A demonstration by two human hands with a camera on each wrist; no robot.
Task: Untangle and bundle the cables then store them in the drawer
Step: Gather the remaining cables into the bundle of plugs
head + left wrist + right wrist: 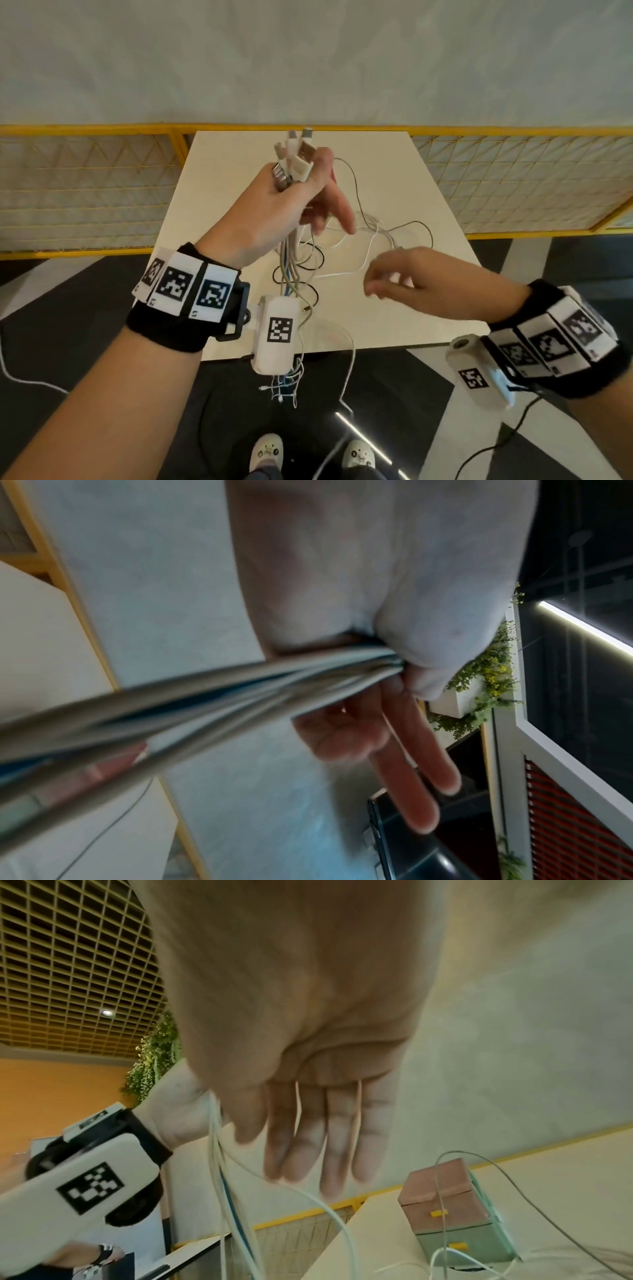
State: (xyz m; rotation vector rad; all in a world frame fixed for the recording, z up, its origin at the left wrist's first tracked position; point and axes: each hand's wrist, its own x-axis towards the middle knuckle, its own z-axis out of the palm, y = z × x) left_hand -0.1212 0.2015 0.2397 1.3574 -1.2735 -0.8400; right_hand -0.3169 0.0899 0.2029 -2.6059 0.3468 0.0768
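My left hand [308,178] is raised above the beige table [435,192] and grips a bunch of white, grey and blue cables [291,270] just below their plugs [298,154], which stick up out of the fist. In the left wrist view the cables [205,696] run out between thumb and palm of the left hand [394,666], and two fingers [428,791] point straight. Loose loops [376,226] trail onto the table. My right hand [373,284] hovers lower right with relaxed fingers, and in the right wrist view the right hand [287,1156] holds nothing. A small pink-and-green drawer box [445,1213] stands on the table.
A yellow railing with mesh panels [513,178] runs behind the table. Cable ends [284,390] dangle past the table's near edge over the dark floor. My shoes [267,452] are below. A thin grey cable [514,1183] arcs over the drawer box.
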